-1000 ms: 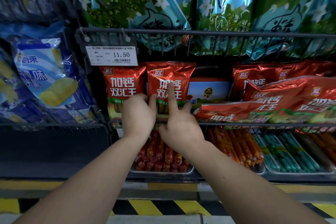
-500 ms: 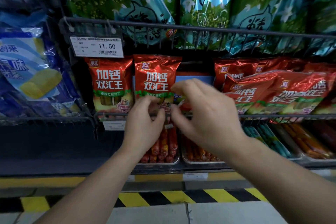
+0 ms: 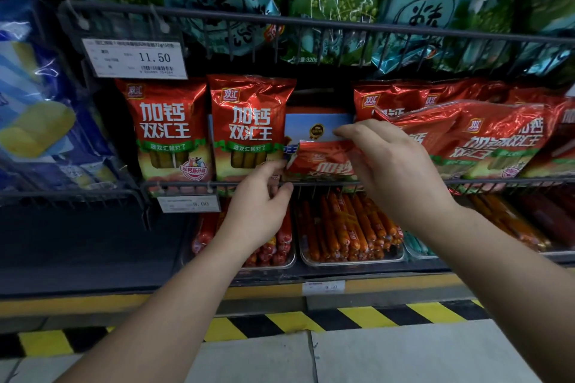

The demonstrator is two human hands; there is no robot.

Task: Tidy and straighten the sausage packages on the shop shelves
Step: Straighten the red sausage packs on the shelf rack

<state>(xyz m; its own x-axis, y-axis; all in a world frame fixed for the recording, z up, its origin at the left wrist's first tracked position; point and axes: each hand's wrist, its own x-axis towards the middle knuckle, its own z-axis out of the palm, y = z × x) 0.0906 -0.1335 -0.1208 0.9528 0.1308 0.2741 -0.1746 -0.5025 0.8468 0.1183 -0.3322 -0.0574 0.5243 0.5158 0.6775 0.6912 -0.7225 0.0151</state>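
Sausage packages: glossy crinkled red foil-look plastic. Shelf rail: matt dark metal wire. Price tag: paper. Trays: shiny metal.

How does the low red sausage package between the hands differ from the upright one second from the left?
The upright package stands tall with level print; the low package lies sideways with slanted print. The upright package shows nearly its whole front; the right hand covers the low package's right end, and the left hand pinches its left corner. Both are shiny red foil with white characters.
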